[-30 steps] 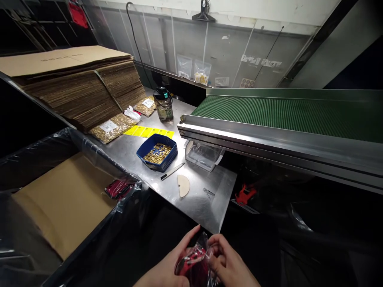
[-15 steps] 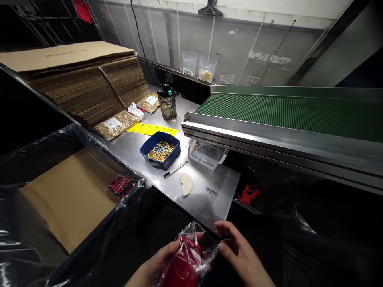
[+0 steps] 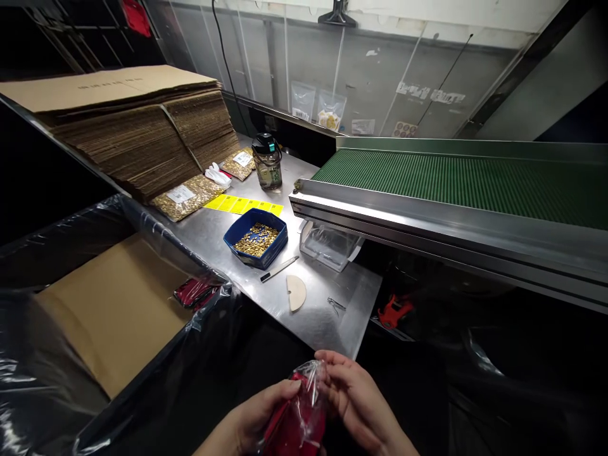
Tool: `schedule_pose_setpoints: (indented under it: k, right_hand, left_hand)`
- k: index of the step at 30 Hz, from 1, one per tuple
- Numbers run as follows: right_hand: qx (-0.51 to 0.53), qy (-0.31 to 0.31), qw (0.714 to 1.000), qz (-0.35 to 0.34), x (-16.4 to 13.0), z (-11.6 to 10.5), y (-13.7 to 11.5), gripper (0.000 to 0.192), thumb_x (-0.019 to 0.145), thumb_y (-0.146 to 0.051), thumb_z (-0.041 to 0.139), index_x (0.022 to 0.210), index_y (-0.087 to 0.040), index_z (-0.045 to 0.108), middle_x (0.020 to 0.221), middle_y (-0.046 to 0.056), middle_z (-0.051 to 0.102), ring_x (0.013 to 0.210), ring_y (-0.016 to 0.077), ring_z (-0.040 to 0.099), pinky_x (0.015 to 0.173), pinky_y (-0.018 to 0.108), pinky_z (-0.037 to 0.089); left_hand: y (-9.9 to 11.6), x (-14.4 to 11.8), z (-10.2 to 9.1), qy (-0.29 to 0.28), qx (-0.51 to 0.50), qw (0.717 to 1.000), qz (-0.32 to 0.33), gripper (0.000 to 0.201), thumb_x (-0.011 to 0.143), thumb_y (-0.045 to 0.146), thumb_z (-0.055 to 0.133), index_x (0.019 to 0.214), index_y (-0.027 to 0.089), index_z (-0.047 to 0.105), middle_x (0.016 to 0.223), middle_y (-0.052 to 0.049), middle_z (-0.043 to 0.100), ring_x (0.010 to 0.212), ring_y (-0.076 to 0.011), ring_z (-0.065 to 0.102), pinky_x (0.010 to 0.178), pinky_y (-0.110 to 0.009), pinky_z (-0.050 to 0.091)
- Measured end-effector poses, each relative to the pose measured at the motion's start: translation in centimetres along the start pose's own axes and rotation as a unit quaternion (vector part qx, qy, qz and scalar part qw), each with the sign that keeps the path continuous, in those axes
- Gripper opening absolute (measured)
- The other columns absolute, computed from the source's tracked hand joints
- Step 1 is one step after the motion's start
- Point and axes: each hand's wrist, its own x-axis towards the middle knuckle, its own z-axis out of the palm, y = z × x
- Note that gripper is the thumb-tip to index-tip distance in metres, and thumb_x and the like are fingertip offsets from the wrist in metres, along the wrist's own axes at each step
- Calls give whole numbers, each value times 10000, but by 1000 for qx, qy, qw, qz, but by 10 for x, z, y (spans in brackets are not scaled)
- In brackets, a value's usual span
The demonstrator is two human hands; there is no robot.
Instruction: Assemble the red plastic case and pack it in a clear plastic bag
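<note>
Near the bottom edge, the left hand (image 3: pixel 259 421) and right hand (image 3: pixel 354 402) have closed back together on the red item in a clear bag (image 3: pixel 297 421) (probably pinching its mouth shut), just short of the steel table (image 3: pixel 327 329).

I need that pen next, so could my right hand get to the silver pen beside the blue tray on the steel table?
Probably not yet: the right hand is busy gripping the clear bag with red contents. Otherwise nothing blocks the silver pen.
</note>
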Motion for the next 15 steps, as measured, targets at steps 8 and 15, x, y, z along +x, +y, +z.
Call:
schedule_pose_setpoints:
  k: [8, 15]
  right_hand:
    - [-340, -129, 923, -124, -20, -22, 1, 670, 718, -256, 846, 1350, -287, 623, 1244, 44, 605, 1078, 231, 633, 945, 341, 506]
    - [-555, -61, 818, -138, -35, 5, -12, 575, 706, -209, 851, 1233, -241, 625, 1155, 38, 584, 1056, 234, 606, 912, 304, 490]
  left_hand:
    - [2, 10, 2, 59, -23, 998, -1, 565, 833, 506, 816, 1132, 34, 734, 1106, -177, 764, 979, -257, 725, 943, -315, 529]
    - [-1, 15, 2, 67, -31, 997, -24, 590, 922, 626, 682, 1082, 62, 752, 984, -141, 778, 908, -231, 723, 916, -308, 536]
